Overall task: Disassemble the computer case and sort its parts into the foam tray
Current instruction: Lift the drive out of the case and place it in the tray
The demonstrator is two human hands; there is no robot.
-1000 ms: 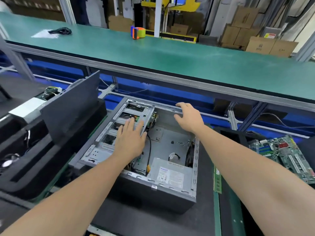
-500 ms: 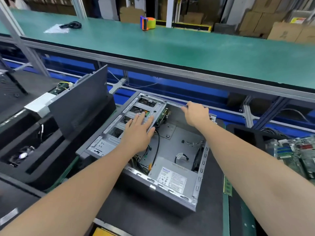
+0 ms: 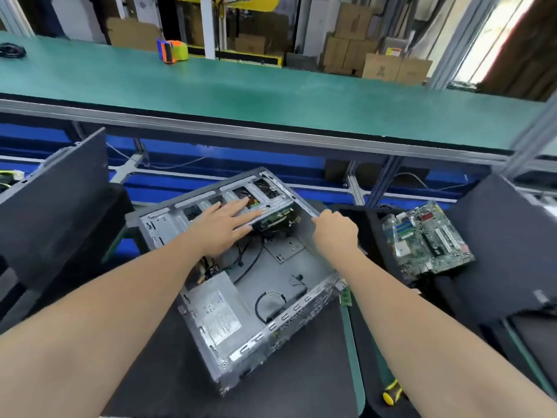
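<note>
An open grey computer case (image 3: 280, 267) lies on its side on a black mat, turned at an angle. My left hand (image 3: 224, 226) rests flat, fingers straight, on the metal drive cage (image 3: 265, 197) at the case's far side. My right hand (image 3: 334, 229) grips the case's far right rim with curled fingers. Inside are a silver power supply (image 3: 218, 312) with a label and loose black cables (image 3: 256, 260). A green motherboard (image 3: 425, 239) lies in the black foam tray (image 3: 373, 224) to the right.
A dark side panel (image 3: 57, 200) leans upright at the left, another dark panel (image 3: 512, 242) at the right. A green memory stick (image 3: 346, 295) lies beside the case. A yellow-handled tool (image 3: 391, 390) lies lower right. A long green bench with a tape roll (image 3: 173, 51) runs behind.
The case has swung round clockwise on the mat, its drive cage end now further right. Both hands stayed on it; the view shifted right, showing more of the motherboard.
</note>
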